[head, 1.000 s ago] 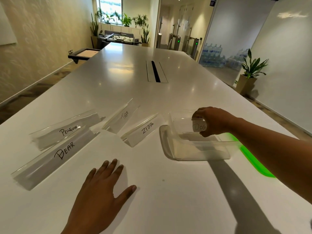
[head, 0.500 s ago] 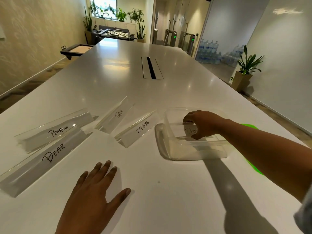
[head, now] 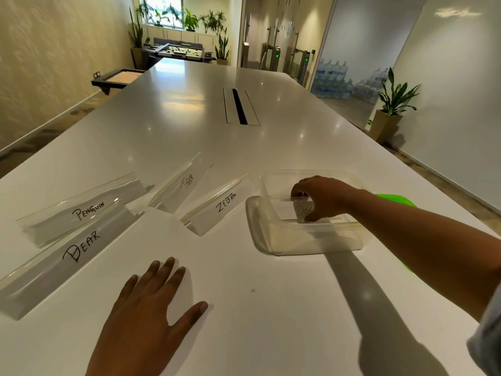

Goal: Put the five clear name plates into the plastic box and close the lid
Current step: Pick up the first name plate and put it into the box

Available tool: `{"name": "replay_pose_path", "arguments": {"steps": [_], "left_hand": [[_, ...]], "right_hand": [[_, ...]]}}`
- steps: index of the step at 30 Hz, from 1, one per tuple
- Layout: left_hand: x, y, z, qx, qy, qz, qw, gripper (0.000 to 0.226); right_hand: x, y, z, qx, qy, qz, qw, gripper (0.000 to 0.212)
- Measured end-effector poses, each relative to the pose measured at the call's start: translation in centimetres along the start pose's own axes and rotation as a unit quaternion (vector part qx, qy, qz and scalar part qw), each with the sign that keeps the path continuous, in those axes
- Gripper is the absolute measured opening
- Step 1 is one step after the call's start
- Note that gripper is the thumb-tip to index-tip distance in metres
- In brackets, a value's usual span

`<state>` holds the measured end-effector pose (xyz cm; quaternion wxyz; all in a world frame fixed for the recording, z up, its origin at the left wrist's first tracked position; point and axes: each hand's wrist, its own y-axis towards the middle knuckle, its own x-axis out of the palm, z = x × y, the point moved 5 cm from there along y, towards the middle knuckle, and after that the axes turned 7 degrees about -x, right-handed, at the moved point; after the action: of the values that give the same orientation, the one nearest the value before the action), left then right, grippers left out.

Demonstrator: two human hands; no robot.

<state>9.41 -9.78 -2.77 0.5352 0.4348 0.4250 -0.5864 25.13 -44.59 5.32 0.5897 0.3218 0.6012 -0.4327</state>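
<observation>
right now the right hand (head: 322, 198) is down inside the plastic box (head: 273, 240), its fingers curled closed around the dog plate (head: 302, 211), which sits low in the box with its long axis along the box's length, running left to right across the view. the other four clear plates lie on the white table (head: 244, 308) to the left of the box: the zebra plate (head: 217, 208) just beside the box's left end, the tiger plate (head: 180, 187) beyond it, then the penguin plate (head: 81, 210) and the dear plate (head: 67, 256) farthest left. zebra and tiger point diagonally away toward the upper right, so either would have to be turned to line up with the box. the left hand (head: 146, 318) rests flat on the table with its fingers spread and holding nothing; it is nearer to the dear and zebra plates than the right hand is, and zebra lies ahead of its fingertips, slightly to the right.

whether the dog plate already rests on the box floor or is just above it is hard to judge, since clear plastic on clear plastic blurs the edges; it looks close to settled. the green lid (head: 398, 199) lies past the box on the right, mostly hidden behind the right forearm, so its full shape cannot be made out.
</observation>
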Motion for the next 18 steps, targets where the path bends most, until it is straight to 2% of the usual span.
{"name": "replay_pose_path", "arguments": {"steps": [18], "left_hand": [[0.16,-0.18,-0.21,0.007,-0.018,0.019,1.000,0.122]], "right_hand": [[0.06,0.20,0.40,-0.002,0.007,0.008,1.000,0.056]]}}
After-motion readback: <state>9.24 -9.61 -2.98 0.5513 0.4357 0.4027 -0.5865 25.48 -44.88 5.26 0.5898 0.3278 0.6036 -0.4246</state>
